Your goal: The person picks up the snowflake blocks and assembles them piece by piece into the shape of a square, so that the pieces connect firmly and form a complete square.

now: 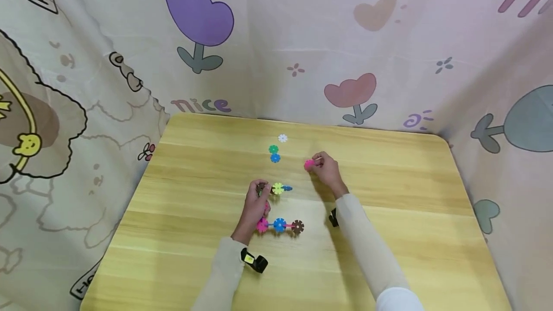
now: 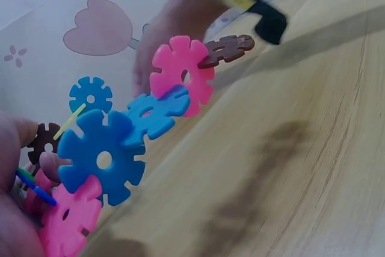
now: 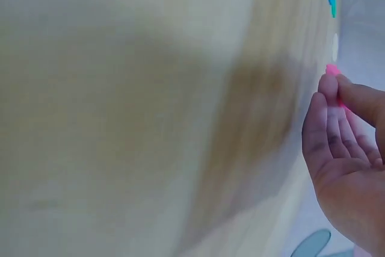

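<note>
Two hands (image 1: 252,209) (image 1: 328,173) hold one chain (image 1: 280,225)—and one disc (image 1: 308,165).

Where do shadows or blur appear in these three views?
Head view: a soft shadow on the table beside the right hand and sleeve; left wrist view: soft shadow below the linked discs, the right hand behind them blurred; right wrist view: broad dim shadow, table surface blurry.

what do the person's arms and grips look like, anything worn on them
The left sleeve and right sleeve are pale beige, with white cloth higher up the right side. The left wrist's black device and the right wrist's black device each carry a yellow label. The left grip and right grip wear no gloves.
</note>
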Demonstrator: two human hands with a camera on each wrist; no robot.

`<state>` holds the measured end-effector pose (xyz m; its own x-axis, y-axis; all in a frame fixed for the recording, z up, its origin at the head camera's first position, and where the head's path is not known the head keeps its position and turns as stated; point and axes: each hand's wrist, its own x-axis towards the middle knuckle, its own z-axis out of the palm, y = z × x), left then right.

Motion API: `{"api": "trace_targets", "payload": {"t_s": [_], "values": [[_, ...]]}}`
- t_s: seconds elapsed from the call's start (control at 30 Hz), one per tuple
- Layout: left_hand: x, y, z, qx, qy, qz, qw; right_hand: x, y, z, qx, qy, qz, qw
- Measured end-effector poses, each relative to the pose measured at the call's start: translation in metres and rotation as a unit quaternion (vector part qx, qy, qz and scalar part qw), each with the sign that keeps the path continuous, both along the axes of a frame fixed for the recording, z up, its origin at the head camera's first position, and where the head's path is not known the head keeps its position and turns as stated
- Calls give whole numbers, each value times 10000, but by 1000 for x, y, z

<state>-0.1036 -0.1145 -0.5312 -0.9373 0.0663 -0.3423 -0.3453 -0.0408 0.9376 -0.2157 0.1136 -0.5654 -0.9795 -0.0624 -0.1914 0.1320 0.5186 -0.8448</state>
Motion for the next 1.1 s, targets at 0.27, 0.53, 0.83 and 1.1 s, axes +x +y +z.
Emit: {"api": "trace_targets", "payload": {"t_s": [0.27,0.53,0.83,1.1], "values": [[-4,-1,-1,86,78,70,9999,43,6,1,-1024,-82,9,9947],[-6,4,-10,157,206,97,9996,70,-3,14,-2288,-425,-138,9724],[-4,9,-23,87,298,172,9994,83,-8,24,-2625,-537,-135,9633],[2,15,-24,5,294,90,9995,90,-10,20,-2713,-554,-131,9608]]}}
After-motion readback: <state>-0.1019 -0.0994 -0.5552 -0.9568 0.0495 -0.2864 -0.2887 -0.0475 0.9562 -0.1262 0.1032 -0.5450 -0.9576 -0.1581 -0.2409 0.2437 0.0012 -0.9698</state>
